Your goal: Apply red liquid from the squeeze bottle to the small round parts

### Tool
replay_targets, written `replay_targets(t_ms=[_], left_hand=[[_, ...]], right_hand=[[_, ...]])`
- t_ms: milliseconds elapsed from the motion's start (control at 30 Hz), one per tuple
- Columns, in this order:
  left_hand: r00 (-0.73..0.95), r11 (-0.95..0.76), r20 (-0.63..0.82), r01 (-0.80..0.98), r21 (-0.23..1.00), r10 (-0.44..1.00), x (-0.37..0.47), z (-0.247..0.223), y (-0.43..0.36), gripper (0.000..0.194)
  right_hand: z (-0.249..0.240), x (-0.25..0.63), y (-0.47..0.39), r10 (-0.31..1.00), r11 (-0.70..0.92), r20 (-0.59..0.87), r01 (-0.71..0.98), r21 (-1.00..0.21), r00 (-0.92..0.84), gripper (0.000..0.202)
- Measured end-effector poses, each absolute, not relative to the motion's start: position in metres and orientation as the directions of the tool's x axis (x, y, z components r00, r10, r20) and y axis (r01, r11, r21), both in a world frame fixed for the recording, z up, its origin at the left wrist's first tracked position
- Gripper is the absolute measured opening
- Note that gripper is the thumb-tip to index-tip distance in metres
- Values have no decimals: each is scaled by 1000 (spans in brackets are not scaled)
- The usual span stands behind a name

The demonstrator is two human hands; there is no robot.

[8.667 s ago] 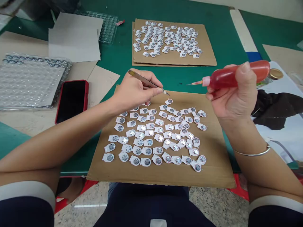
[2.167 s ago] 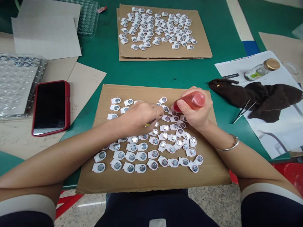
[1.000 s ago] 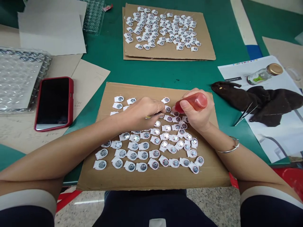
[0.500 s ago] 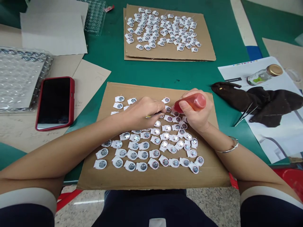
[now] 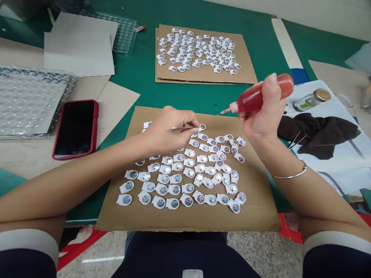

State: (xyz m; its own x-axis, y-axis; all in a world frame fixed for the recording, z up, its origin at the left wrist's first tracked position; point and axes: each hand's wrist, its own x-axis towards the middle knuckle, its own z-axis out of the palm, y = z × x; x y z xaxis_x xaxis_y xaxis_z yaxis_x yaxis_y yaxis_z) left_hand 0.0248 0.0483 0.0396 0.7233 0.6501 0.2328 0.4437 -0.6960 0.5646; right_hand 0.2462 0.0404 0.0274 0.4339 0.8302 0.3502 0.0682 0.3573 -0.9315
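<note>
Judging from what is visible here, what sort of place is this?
Probably an assembly workshop: small round parts lie in rough rows on a cardboard sheet, the right hand holds a needle-tipped red bottle, and more such parts lie on stacked cardboard farther back on the green tabletop.

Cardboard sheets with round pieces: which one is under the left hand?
The near sheet, at the table's front edge, beneath the left hand; the far sheet has no hand over it.

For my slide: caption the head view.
Left hand holds a slim metal tool near small discs on cardboard; right hand, a red bottle.
</note>
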Motion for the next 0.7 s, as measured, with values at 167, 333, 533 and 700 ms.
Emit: replay_targets(t_ms=[167, 333, 533, 700], left_hand=[[733, -728, 213, 507, 461, 646, 17, 29, 37, 13], [795, -775, 151, 500, 386, 588, 15, 14, 28, 17], [820, -823, 204, 451, 346, 535, 15, 5, 29, 18], [833, -844, 220, 427, 326, 507, 13, 4, 29, 19]], right_hand=[[22, 216, 47, 819, 374, 405, 156, -914, 406, 34], [6, 203, 39, 858, 359, 401, 185, -915, 319, 27], [4, 204, 33, 877, 329, 344, 103, -939, 335, 25], [7, 200, 32, 885, 310, 320, 87, -947, 337, 25]])
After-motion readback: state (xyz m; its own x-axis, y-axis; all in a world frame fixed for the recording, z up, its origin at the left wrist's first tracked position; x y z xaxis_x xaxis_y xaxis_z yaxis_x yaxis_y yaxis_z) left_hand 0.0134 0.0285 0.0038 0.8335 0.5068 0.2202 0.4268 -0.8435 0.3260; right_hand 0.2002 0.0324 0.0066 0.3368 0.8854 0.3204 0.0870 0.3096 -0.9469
